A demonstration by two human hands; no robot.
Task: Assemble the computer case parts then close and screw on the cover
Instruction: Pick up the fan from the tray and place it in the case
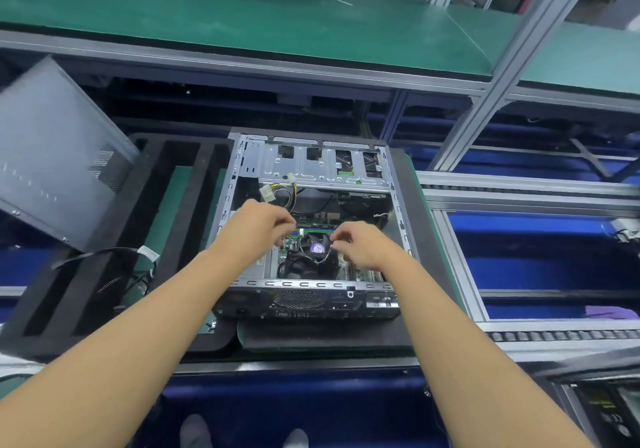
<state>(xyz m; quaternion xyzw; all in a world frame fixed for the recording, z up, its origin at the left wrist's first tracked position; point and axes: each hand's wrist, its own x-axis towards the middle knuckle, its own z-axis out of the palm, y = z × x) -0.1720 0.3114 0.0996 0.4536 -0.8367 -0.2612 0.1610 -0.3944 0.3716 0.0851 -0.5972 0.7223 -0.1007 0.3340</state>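
Observation:
An open computer case (398, 205) lies on a dark mat, its inside facing up. A black CPU fan (317, 250) with a purple centre sits on the motherboard, with a thin cable (323, 260) looping over it. My left hand (258, 224) hovers over the board left of the fan, fingers curled; what it pinches is hidden. My right hand (360, 245) is right of the fan and pinches the thin cable's end. The grey side cover (52, 156) leans tilted at the far left, off the case.
A black foam tray (114, 239) with long slots lies left of the case, with black cables (104, 257) across it. White connectors on yellow wires (277, 189) hang inside the case. A green shelf (242, 25) runs above; metal frame posts (491, 94) stand right.

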